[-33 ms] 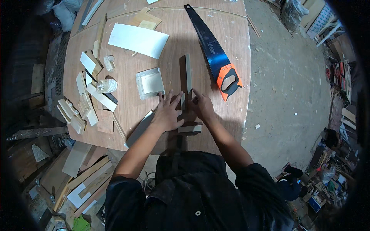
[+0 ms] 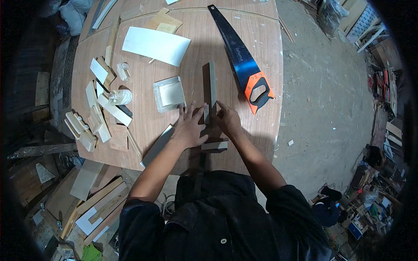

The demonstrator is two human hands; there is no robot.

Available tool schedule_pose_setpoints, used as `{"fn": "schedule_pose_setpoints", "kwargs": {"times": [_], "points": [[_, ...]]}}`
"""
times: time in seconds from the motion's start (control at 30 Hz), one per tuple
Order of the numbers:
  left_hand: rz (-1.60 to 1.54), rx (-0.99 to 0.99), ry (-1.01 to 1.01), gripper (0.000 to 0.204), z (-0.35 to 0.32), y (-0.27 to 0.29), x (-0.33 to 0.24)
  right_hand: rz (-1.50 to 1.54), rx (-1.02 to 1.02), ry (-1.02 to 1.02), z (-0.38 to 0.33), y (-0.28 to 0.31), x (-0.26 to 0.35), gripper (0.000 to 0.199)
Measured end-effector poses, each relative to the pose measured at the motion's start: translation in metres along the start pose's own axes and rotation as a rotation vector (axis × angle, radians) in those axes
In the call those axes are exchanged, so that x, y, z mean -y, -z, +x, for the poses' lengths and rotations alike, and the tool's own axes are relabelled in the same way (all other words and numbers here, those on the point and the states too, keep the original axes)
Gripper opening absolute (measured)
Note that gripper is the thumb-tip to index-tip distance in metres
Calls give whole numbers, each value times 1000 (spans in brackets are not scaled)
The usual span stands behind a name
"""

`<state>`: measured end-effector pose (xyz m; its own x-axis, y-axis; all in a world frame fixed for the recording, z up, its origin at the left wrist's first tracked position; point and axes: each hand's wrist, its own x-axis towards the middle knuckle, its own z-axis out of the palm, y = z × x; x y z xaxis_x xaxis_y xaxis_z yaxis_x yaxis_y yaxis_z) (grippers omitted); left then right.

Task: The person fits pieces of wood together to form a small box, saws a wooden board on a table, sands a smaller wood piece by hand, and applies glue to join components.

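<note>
A narrow wooden strip (image 2: 212, 82) lies lengthwise in front of me on the brown table, its dark shadow along its left. My left hand (image 2: 189, 128) rests flat with spread fingers, its fingertips reaching the strip's near left side. On the other side, my right hand (image 2: 229, 120) has curled fingers, the index fingertip at the strip's right edge. Whatever those fingers may pinch is hidden. Close below both hands sits a short wooden block (image 2: 214, 145). A clear shallow container (image 2: 159, 96) with a pale square piece stands beyond my left fingers. Under my left forearm lies a grey board (image 2: 159, 145).
To the right is a handsaw (image 2: 239, 56) with an orange and black handle. A white panel (image 2: 156, 45) lies farther back. Wood offcuts (image 2: 98, 111) and a clear jar (image 2: 120, 97) crowd the left side. Boards (image 2: 98, 209) are stacked on the floor at lower left.
</note>
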<state>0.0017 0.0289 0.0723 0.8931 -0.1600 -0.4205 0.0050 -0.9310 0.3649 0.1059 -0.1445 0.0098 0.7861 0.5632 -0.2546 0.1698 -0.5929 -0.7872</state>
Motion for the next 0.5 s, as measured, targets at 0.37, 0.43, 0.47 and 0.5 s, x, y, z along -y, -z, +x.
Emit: {"fn": "schedule_pose_setpoints", "kwargs": {"times": [0.37,0.43,0.47,0.5], "points": [[-7,7,-3,39,2,0,-1,16,-57,5,10,-8,0,49],[4,45,4,39,2,4,-3,39,-28,-66,11,-8,5,49],[6,44,7,39,1,3,-2,40,-27,-64,11,-6,8,49],[2,28,2,39,0,2,-1,33,-22,-75,11,-5,12,49]]}}
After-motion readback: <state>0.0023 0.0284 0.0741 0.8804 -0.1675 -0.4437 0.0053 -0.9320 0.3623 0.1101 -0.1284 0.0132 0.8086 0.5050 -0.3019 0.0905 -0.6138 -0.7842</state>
